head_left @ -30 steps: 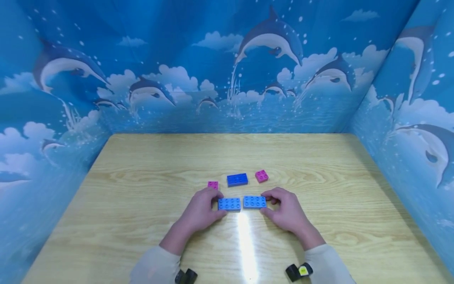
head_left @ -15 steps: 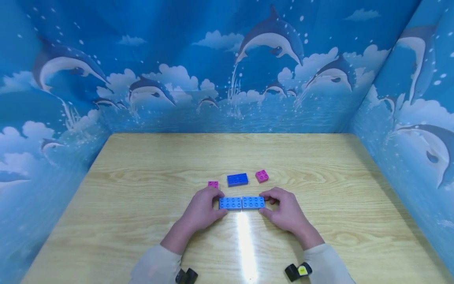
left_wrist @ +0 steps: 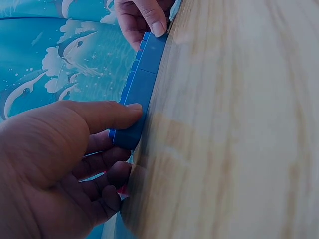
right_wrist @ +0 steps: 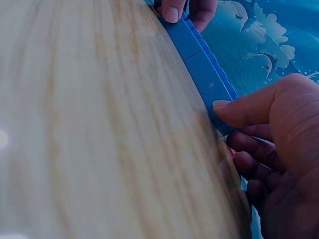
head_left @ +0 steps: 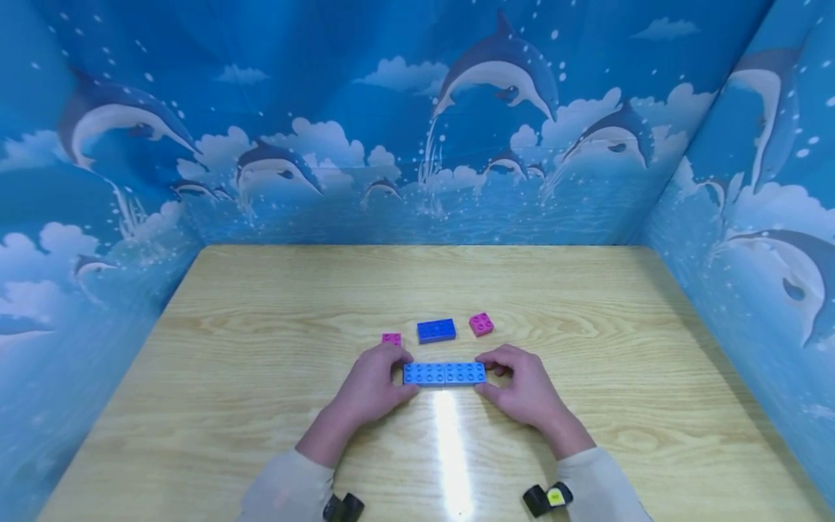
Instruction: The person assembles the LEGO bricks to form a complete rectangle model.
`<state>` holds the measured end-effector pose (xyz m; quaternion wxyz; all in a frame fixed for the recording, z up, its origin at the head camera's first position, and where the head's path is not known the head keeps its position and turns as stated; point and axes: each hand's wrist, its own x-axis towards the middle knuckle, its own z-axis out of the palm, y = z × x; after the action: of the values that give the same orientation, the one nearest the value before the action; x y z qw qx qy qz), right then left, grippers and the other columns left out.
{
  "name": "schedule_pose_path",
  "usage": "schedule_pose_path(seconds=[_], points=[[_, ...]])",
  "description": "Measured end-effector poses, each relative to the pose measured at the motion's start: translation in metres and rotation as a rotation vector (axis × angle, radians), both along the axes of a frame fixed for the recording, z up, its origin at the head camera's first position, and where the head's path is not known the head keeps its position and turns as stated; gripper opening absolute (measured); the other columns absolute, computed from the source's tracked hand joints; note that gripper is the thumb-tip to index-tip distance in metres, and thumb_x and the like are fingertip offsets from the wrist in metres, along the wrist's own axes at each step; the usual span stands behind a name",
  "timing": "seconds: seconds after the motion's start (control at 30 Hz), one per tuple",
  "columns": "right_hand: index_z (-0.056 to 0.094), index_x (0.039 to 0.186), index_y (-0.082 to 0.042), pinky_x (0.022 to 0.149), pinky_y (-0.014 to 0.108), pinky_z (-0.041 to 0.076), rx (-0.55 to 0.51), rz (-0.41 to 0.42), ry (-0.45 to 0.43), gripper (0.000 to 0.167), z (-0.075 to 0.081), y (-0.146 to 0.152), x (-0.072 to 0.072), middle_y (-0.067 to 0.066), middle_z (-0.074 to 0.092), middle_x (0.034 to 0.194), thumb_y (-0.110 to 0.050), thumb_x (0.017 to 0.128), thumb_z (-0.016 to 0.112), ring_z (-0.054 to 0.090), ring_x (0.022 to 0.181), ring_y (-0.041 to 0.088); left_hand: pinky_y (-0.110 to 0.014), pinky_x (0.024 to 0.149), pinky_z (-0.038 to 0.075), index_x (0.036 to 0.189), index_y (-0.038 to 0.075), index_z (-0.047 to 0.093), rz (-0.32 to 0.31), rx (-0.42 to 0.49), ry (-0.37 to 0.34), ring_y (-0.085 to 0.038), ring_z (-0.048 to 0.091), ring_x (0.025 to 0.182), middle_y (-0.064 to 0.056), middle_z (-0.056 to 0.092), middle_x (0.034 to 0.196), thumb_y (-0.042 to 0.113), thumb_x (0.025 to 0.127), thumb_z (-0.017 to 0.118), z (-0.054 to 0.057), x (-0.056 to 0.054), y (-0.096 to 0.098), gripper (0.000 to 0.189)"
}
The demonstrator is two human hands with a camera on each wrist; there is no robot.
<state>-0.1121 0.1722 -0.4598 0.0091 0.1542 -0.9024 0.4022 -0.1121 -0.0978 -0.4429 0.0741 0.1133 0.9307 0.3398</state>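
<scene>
Two light blue toy bricks lie end to end on the wooden table, their short ends touching: the left light blue brick [head_left: 424,374] and the right light blue brick [head_left: 465,373]. My left hand [head_left: 373,384] pinches the left one between thumb and fingers at its outer end. At the opposite end, my right hand [head_left: 522,384] grips the right one the same way. In the left wrist view the left thumb presses the side of the blue brick [left_wrist: 133,117]. The right wrist view shows the right thumb on its blue brick [right_wrist: 209,82], with a thin seam between the two.
Behind the pair lies a dark blue brick [head_left: 436,331]. A pink square brick [head_left: 481,324] sits to its right, and another pink brick [head_left: 391,339] is partly hidden behind the left hand. A dolphin-print curtain [head_left: 404,145] surrounds the wooden table [head_left: 261,290].
The gap between the two light blue bricks has closed. My right hand has slid its brick slightly left, and the left hand has shifted a little right.
</scene>
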Motion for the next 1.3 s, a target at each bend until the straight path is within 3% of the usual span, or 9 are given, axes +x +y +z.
schedule_pose_path(seconds=[0.33, 0.53, 0.7, 0.97, 1.3], points=[[0.074, 0.107, -0.011, 0.076, 0.034, 0.052, 0.006, -0.013, -0.008, 0.04, -0.001, 0.001, -0.001, -0.008, 0.064, 0.093, -0.009, 0.07, 0.089, 0.058, 0.083, 0.013, -0.038, 0.09, 0.051, 0.118, 0.009, 0.067, -0.001, 0.014, 0.058, -0.018, 0.059, 0.099, 0.0, 0.064, 0.106, 0.029, 0.076, 0.086, 0.012, -0.006, -0.003, 0.051], [0.074, 0.106, -0.011, 0.076, 0.033, 0.053, -0.018, -0.009, -0.005, 0.039, -0.002, 0.003, -0.001, -0.008, 0.064, 0.093, -0.009, 0.071, 0.089, 0.058, 0.083, 0.013, -0.033, 0.078, 0.052, 0.12, 0.009, 0.067, 0.049, 0.021, 0.084, -0.019, 0.058, 0.09, -0.001, 0.061, 0.1, 0.026, 0.082, 0.083, 0.021, -0.02, -0.003, 0.045], [0.075, 0.106, -0.011, 0.076, 0.033, 0.053, -0.035, 0.004, 0.011, 0.038, -0.004, 0.003, -0.001, -0.008, 0.065, 0.093, -0.008, 0.071, 0.089, 0.059, 0.084, 0.013, -0.032, 0.081, 0.053, 0.121, 0.01, 0.066, 0.079, -0.026, 0.086, -0.017, 0.058, 0.092, 0.001, 0.062, 0.108, 0.021, 0.083, 0.081, 0.023, -0.039, 0.001, 0.043], [0.075, 0.107, -0.011, 0.076, 0.032, 0.053, -0.03, 0.007, 0.013, 0.038, -0.003, 0.002, -0.001, -0.009, 0.065, 0.093, -0.008, 0.072, 0.088, 0.059, 0.083, 0.012, -0.038, 0.093, 0.051, 0.122, 0.01, 0.068, -0.001, -0.16, 0.074, -0.019, 0.06, 0.104, -0.001, 0.064, 0.112, 0.027, 0.083, 0.082, 0.018, -0.063, 0.01, 0.045], [0.075, 0.106, -0.012, 0.075, 0.032, 0.053, -0.024, -0.001, 0.012, 0.037, -0.002, 0.001, 0.0, -0.009, 0.065, 0.093, -0.008, 0.071, 0.089, 0.058, 0.083, 0.013, -0.04, 0.097, 0.048, 0.122, 0.007, 0.068, -0.075, -0.207, 0.041, -0.024, 0.06, 0.108, -0.006, 0.066, 0.114, 0.029, 0.081, 0.083, 0.017, -0.074, 0.018, 0.049]])
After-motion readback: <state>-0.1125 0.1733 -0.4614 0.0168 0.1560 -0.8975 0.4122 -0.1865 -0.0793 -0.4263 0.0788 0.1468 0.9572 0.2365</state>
